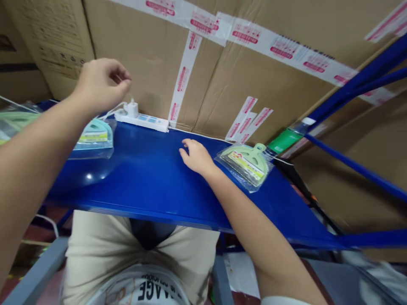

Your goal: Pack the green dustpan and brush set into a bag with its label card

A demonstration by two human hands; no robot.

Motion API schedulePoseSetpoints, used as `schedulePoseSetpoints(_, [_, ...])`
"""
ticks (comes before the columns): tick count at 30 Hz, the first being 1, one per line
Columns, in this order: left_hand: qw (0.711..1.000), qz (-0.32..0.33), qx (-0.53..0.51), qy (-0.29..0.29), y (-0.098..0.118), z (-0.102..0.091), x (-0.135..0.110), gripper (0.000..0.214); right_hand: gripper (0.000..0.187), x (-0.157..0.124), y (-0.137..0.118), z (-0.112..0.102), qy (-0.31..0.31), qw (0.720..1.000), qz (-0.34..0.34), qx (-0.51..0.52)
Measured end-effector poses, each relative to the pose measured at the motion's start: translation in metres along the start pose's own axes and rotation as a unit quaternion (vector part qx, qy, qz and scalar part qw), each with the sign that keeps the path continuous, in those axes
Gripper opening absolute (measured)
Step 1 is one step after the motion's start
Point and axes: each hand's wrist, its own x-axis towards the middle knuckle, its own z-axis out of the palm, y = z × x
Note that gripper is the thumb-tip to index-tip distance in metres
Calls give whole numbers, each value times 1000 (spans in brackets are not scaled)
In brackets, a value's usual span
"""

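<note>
My left hand (103, 84) is raised above the left part of the blue table (143, 169), in front of the cardboard. Its thumb and fingers are curled together; whatever they hold, if anything, does not show. Below that forearm lies a light blue dustpan (97, 133) in clear plastic, partly covered by the arm. A pale green dustpan (19, 120) is at the far left. My right hand (197, 156) rests low over the tabletop with fingers loosely bent and apart, holding nothing. To its right lies a bagged light green dustpan (246, 163) with a yellow label.
A white power strip (143, 120) with a plug in it lies along the back edge, its cable running right. At the back right leans a bottle with a green label (286, 140). Taped cardboard (152, 63) walls the back; blue metal bars (356, 165) frame the right.
</note>
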Motion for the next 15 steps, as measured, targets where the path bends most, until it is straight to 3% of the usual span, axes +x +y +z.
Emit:
schedulePoseSetpoints(3, [990, -86, 113, -16, -29, -23, 0, 50, 26, 5, 9, -1, 23, 999, 0, 40])
schedulePoseSetpoints(6, [958, -170, 205, -105, -54, -26, -6, 48, 21, 7, 10, 2, 18, 998, 3, 59])
schedulePoseSetpoints(9, [925, -208, 251, -197, -64, -16, -10, 57, 20, 7, 8, 5, 6, 998, 6, 69])
schedulePoseSetpoints(11, [912, -224, 256, -227, -66, -6, -8, 70, 19, 7, 8, 5, -2, 997, 7, 71])
schedulePoseSetpoints(13, [909, -241, 239, -241, -72, 4, -3, 94, 20, 7, 8, 4, -10, 997, 11, 74])
schedulePoseSetpoints(15, [925, -235, 189, -233, -84, 14, 5, 116, 22, 7, 9, 3, -19, 996, 18, 83])
